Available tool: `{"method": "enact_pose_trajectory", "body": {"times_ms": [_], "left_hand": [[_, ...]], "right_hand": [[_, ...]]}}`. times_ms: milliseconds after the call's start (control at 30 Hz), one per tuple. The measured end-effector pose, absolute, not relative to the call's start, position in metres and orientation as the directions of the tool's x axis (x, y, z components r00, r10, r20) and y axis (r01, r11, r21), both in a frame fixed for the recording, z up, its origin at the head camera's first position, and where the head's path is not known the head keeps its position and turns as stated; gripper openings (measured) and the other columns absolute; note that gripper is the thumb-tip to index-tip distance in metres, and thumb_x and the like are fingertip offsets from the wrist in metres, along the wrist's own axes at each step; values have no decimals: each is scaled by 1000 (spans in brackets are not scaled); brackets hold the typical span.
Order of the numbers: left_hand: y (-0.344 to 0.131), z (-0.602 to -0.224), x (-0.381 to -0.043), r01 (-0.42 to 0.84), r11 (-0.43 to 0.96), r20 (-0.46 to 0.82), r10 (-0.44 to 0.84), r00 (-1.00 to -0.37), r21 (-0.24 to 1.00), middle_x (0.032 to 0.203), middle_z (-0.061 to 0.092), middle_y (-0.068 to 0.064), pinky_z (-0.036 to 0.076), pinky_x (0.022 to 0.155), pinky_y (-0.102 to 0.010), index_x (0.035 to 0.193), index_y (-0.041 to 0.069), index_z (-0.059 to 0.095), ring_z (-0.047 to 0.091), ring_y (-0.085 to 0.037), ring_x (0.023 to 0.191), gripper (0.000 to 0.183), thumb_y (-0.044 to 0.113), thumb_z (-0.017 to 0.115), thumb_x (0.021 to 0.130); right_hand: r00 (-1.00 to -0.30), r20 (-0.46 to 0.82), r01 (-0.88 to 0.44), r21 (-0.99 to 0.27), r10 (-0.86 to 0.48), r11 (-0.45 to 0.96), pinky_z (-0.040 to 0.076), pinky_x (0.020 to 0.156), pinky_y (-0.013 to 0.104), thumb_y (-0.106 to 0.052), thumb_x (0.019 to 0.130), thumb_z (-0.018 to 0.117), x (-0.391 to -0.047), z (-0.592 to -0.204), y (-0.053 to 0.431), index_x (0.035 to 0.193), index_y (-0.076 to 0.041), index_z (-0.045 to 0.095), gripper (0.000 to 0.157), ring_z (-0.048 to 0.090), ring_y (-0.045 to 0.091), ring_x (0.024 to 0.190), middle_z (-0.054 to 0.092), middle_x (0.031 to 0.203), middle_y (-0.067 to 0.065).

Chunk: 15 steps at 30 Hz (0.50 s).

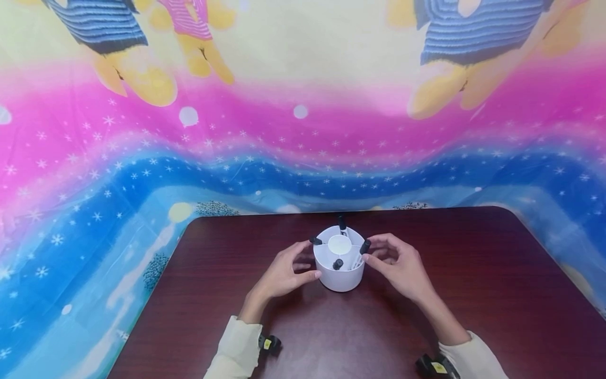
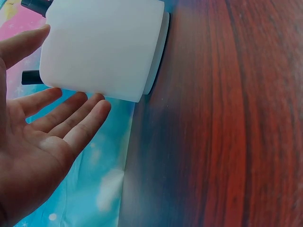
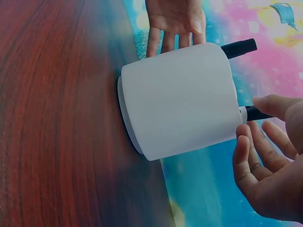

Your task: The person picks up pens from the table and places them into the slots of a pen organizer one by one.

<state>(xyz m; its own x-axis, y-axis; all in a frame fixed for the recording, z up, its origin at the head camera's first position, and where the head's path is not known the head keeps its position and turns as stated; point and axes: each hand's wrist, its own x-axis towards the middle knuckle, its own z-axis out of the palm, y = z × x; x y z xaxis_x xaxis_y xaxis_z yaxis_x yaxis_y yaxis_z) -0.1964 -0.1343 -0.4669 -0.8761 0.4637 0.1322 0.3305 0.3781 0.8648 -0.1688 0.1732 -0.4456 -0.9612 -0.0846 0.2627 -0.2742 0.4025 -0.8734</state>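
Observation:
A white round desk organizer with compartments around a raised round centre stands upright on the table. Several black-capped markers lean in it: one marker at the back, one marker at the left and one marker at the front. My left hand touches the organizer's left side with thumb and extended fingertips. My right hand pinches the black cap of the right-hand marker between thumb and index finger; its lower end is inside the organizer. The other right fingers curl loosely beside the wall.
The organizer stands near the far side of a dark red wood-grain table. Behind hangs a pink and blue cartoon-printed cloth. Black wrist straps sit at the left cuff and the right cuff.

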Motion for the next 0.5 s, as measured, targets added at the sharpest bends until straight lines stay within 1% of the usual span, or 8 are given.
{"method": "enact_pose_trajectory", "body": {"times_ms": [267, 500], "left_hand": [[-135, -466, -197, 338, 383, 135, 468, -873, 860, 150, 61, -14, 60, 109, -48, 160, 12, 48, 69, -35, 131, 77, 27, 85, 94], [-137, -465, -198, 338, 391, 129, 471, -873, 856, 153, 59, -16, 60, 109, -50, 161, 10, 47, 69, -37, 131, 78, 27, 84, 95]], "right_hand": [[-963, 257, -267, -885, -79, 382, 62, 81, 19, -16, 94, 85, -166, -445, 179, 127, -9, 72, 36, 73, 2, 93, 79, 117, 14], [-961, 268, -272, -866, -71, 420, 62, 80, 17, -17, 94, 85, -162, -442, 189, 128, -10, 72, 37, 73, 0, 94, 79, 120, 12]]}}
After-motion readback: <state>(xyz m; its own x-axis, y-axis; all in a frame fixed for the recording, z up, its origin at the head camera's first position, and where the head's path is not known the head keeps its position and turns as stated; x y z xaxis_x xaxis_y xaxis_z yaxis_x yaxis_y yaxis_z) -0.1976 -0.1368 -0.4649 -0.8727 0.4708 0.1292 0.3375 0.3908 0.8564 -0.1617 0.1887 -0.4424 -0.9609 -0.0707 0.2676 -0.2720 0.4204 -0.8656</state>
